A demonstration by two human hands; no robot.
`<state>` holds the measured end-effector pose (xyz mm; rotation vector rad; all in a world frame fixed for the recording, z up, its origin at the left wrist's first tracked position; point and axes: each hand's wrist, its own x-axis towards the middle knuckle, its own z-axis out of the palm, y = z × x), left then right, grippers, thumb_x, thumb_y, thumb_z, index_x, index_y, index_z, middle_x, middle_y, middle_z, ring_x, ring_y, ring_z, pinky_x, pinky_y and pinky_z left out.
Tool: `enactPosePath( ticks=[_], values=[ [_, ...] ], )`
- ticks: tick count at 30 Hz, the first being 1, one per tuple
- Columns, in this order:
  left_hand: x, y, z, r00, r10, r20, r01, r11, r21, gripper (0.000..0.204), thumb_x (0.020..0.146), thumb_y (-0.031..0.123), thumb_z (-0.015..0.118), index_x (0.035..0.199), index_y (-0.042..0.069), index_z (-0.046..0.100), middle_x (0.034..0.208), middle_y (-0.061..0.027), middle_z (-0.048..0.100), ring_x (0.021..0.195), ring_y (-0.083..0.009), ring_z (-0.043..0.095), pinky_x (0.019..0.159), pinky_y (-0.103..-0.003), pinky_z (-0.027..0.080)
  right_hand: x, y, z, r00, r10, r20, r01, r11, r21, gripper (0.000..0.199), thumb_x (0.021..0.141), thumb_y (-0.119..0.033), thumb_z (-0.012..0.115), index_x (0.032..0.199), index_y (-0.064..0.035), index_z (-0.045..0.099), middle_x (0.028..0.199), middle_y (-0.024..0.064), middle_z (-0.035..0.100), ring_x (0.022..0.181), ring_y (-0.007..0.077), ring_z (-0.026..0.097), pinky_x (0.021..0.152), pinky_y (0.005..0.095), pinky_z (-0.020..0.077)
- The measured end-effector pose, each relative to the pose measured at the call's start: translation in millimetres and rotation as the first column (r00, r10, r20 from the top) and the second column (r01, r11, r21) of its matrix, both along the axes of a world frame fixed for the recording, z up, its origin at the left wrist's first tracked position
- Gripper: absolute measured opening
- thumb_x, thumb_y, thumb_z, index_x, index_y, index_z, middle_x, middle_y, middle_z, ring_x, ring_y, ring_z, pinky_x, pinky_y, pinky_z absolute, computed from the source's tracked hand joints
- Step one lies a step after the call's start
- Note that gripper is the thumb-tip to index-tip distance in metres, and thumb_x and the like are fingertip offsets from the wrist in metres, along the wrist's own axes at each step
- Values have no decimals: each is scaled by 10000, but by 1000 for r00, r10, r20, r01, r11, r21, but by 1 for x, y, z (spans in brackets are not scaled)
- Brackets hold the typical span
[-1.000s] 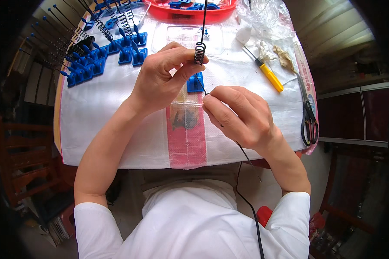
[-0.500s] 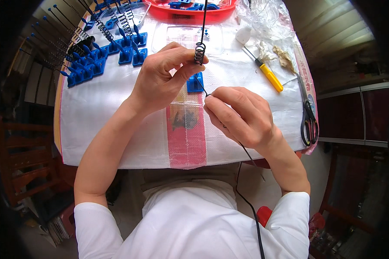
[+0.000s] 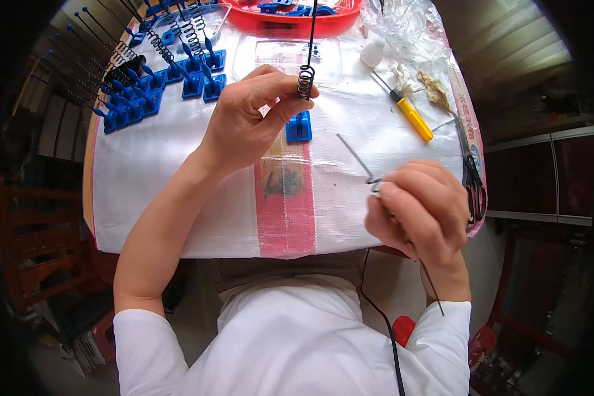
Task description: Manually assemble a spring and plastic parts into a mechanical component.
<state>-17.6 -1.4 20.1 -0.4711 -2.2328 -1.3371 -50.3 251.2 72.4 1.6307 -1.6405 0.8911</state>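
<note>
I'm pinching the spring (image 3: 305,80) between thumb and fingertips of my left hand (image 3: 254,112), holding it upright above the blue base (image 3: 299,126) on the white cloth (image 3: 178,165). My right hand (image 3: 419,211) is closed around a thin black wire (image 3: 354,156), its free end poking up toward the spring but well apart from it. I reckon the trick here is keeping the coil dead steady and gripping the wire close to its tip, so it isn't wobbling when I'm lining it up. The yellow screwdriver (image 3: 412,117) and scissors (image 3: 472,181) are lying off to my right.

Bare cloth (image 3: 178,171) between hands; blue block (image 3: 299,127) obstructs.
</note>
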Motion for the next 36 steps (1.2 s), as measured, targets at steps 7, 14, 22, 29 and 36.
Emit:
enactPosePath(
  ticks=[7, 14, 22, 29, 36],
  values=[
    [-2, 2, -3, 999, 31, -32, -29, 998, 57, 157, 874, 30, 718, 1027, 61, 731, 870, -25, 706, 799, -129, 599, 658, -264, 488, -25, 26, -4, 955, -273, 119, 275, 961, -3, 247, 868, 83, 673, 1082, -2, 583, 955, 150, 670, 785, 253, 675, 713, 340, 562],
    [-2, -1, -5, 1000, 15, -26, -14, 999, 32, 143, 900, 40, 696, 1042, 40, 719, 899, -39, 698, 825, -131, 615, 699, -261, 494, -66, 19, -31, 954, -300, 21, 275, 899, 339, 339, 819, -68, 748, 1147, -62, 660, 941, 104, 646, 831, 266, 648, 711, 370, 536],
    [-3, 1, -5, 999, 17, -34, -14, 998, 60, 161, 885, 38, 713, 1045, 50, 728, 882, -33, 695, 800, -123, 599, 660, -256, 487, -103, 13, -40, 949, -277, -152, 312, 748, 586, 360, 836, -50, 710, 1177, -32, 597, 987, 99, 657, 867, 263, 646, 806, 375, 536],
    [-2, 1, -6, 999, 19, -29, -17, 998, 67, 162, 883, 41, 716, 1044, 57, 730, 874, -33, 692, 801, -118, 603, 658, -253, 490, -105, 5, -33, 941, -215, -263, 329, 766, 552, 312, 822, -16, 698, 1124, -69, 640, 887, 66, 631, 832, 231, 628, 771, 341, 531],
    [-2, 1, -6, 999, 29, -28, -27, 997, 73, 169, 875, 41, 722, 1042, 63, 732, 853, -28, 691, 786, -123, 593, 657, -258, 484, -77, -37, -2, 924, -141, 355, 54, 968, 244, 182, 840, -120, 752, 992, -35, 699, 905, 90, 680, 710, 197, 676, 619, 317, 538]
  ],
)
